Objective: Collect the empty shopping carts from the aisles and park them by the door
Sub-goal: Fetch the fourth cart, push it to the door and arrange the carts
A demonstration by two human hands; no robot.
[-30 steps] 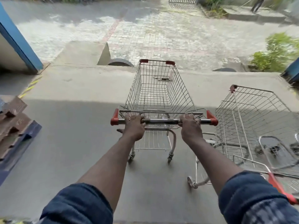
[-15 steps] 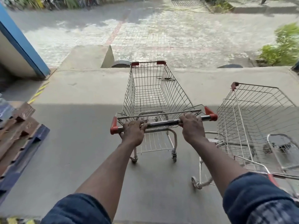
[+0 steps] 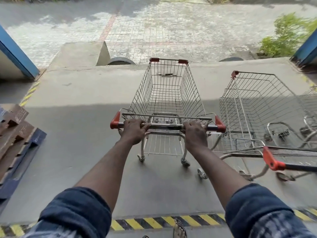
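Note:
An empty wire shopping cart [image 3: 167, 86] with red corner caps stands on the concrete apron straight ahead. Its chrome handle bar [image 3: 165, 125] has red end pieces. My left hand [image 3: 133, 130] grips the bar near its left end, and my right hand [image 3: 194, 132] grips it near the right end. Close on the right stands a second empty cart [image 3: 253, 107], its red-capped handle [image 3: 272, 162] reaching toward me. A further cart's wire side shows at the right edge [image 3: 310, 103].
A yellow-and-black hazard stripe [image 3: 154, 223] crosses the floor at my feet. Stacked pallets [image 3: 15, 140] lie at the left. Blue door frames stand at the left [image 3: 18, 57] and right [image 3: 307, 47]. The apron ends ahead at a drop to a paved yard, with a concrete ramp [image 3: 80, 52].
The cart has straightened and now points ahead, its handle level again. My view has dropped back, bringing the hazard stripe and the neighbouring cart's handle into sight.

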